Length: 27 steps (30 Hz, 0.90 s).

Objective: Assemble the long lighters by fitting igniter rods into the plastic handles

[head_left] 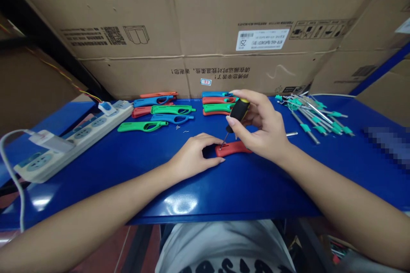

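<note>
from where i stand, cool, fairly dim light seems to fall from above, throwing whitish glare onto the blue table (272, 187) near its front edge and far left, with a dark shadow inside the curve of the left hand (188, 155). the cardboard (192, 38) is flatly lit beside a near-black upper left corner. wide-angle distortion stretches both forearms (128, 196) cornerward, the fine print (209, 71) looks soft, and a pixelated patch (389, 145) masks the right edge.

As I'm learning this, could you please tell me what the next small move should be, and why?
Probably turn the screwdriver: the right hand grips it, its tip appears set on the red casing, and the left hand steadies that casing.
</note>
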### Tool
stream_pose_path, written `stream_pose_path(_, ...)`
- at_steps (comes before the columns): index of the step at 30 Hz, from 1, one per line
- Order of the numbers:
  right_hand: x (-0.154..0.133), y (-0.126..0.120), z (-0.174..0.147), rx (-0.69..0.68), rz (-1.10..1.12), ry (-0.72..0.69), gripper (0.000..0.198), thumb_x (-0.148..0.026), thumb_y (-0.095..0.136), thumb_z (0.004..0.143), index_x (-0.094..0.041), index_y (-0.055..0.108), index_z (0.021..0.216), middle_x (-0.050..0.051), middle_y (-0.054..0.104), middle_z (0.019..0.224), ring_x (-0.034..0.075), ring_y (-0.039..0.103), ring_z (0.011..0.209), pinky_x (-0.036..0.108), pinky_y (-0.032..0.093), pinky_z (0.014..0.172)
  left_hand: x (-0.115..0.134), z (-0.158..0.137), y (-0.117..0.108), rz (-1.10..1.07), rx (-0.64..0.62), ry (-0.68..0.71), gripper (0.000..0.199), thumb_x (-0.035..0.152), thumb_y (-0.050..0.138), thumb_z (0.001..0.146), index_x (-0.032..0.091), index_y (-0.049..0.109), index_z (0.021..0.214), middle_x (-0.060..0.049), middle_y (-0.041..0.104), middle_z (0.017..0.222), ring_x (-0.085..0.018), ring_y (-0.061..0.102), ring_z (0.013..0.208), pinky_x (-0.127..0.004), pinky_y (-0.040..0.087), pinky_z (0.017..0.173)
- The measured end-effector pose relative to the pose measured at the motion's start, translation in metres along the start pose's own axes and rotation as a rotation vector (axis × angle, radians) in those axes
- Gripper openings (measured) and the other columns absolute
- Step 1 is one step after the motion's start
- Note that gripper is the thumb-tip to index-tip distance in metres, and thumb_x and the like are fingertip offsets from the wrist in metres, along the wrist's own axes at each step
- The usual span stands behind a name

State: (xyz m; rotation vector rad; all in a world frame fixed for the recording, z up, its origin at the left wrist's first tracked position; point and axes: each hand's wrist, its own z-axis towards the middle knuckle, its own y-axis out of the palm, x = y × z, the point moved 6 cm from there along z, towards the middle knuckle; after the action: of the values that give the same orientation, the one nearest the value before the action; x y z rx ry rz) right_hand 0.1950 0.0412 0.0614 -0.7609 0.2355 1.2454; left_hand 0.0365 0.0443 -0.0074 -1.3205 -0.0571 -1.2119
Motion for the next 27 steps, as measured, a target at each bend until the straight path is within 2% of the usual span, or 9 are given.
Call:
stream_pose_path(4, -0.001, 0.001, 0.000, 0.006, -0.031, -0.047, 0.047, -0.030, 0.067, 0.092, -0.029, 0.053, 0.137, 0.007, 0.064, 0.130, 0.016, 0.071, 0.077, 0.031, 0.065, 0.068, 0.000, 0.000, 0.000, 0.009, -0.007, -0.002, 0.037, 0.026, 0.083, 0.079, 0.021, 0.071, 0.114, -0.007, 0.075, 0.112, -0.025, 0.069, 0.105, -0.040, 0.054, 0.096)
stream_pose_path(9, 0.003, 0.003, -0.001, -0.022, -0.056, -0.026, 0.049, -0.034, 0.065, 0.093, -0.030, 0.050, 0.139, 0.007, 0.066, 0.127, 0.017, 0.071, 0.075, 0.033, 0.065, 0.066, 0.002, 0.000, -0.001, 0.001, 0.003, -0.006, 0.036, 0.029, 0.082, 0.080, 0.022, 0.071, 0.113, -0.006, 0.076, 0.111, -0.024, 0.070, 0.103, -0.039, 0.053, 0.096)
stream_pose_path(12, 0.003, 0.004, -0.002, -0.051, -0.082, -0.046, 0.051, -0.036, 0.064, 0.093, -0.030, 0.048, 0.142, 0.009, 0.063, 0.133, 0.021, 0.072, 0.087, 0.036, 0.065, 0.072, 0.003, 0.000, -0.002, 0.004, 0.014, -0.008, 0.031, 0.026, 0.083, 0.079, 0.022, 0.071, 0.107, -0.004, 0.076, 0.106, -0.023, 0.070, 0.099, -0.037, 0.053, 0.093)
stream_pose_path(15, 0.001, 0.007, -0.002, -0.130, -0.072, -0.074, 0.056, -0.035, 0.062, 0.094, -0.030, 0.043, 0.147, 0.010, 0.061, 0.136, 0.025, 0.071, 0.099, 0.038, 0.063, 0.076, 0.004, 0.001, -0.003, -0.009, 0.020, -0.010, 0.024, 0.024, 0.084, 0.078, 0.020, 0.069, 0.097, -0.002, 0.076, 0.098, -0.021, 0.071, 0.093, -0.034, 0.053, 0.089)
stream_pose_path(20, 0.004, 0.012, 0.001, -0.269, 0.052, 0.018, 0.059, -0.036, 0.057, 0.097, -0.031, 0.036, 0.152, 0.008, 0.067, 0.121, 0.020, 0.071, 0.087, 0.031, 0.060, 0.064, 0.004, 0.001, -0.003, -0.026, 0.013, -0.019, 0.019, 0.025, 0.083, 0.079, 0.021, 0.068, 0.090, 0.000, 0.076, 0.094, -0.020, 0.071, 0.090, -0.032, 0.053, 0.087)
stream_pose_path(23, 0.003, 0.007, 0.004, -0.206, -0.077, -0.010, 0.058, -0.040, 0.066, 0.092, -0.032, 0.045, 0.145, 0.006, 0.070, 0.118, 0.019, 0.069, 0.075, 0.032, 0.059, 0.063, 0.003, 0.001, -0.001, -0.032, 0.011, -0.029, 0.020, 0.025, 0.083, 0.078, 0.021, 0.068, 0.091, 0.000, 0.076, 0.095, -0.020, 0.071, 0.091, -0.033, 0.053, 0.088)
stream_pose_path(25, -0.001, 0.002, 0.006, -0.133, -0.208, -0.068, 0.058, -0.045, 0.074, 0.086, -0.031, 0.053, 0.138, 0.006, 0.072, 0.115, 0.020, 0.069, 0.075, 0.035, 0.059, 0.069, 0.002, 0.001, 0.000, -0.051, 0.004, -0.036, 0.020, 0.025, 0.082, 0.079, 0.021, 0.068, 0.092, -0.002, 0.076, 0.096, -0.021, 0.071, 0.093, -0.034, 0.053, 0.089)
stream_pose_path(27, -0.004, -0.001, 0.006, -0.092, -0.247, -0.086, 0.052, -0.047, 0.072, 0.087, -0.030, 0.057, 0.134, 0.006, 0.072, 0.116, 0.021, 0.069, 0.079, 0.035, 0.059, 0.074, 0.003, 0.001, 0.001, -0.067, 0.006, -0.036, 0.020, 0.025, 0.082, 0.079, 0.020, 0.068, 0.092, -0.002, 0.076, 0.097, -0.021, 0.071, 0.094, -0.034, 0.053, 0.089)
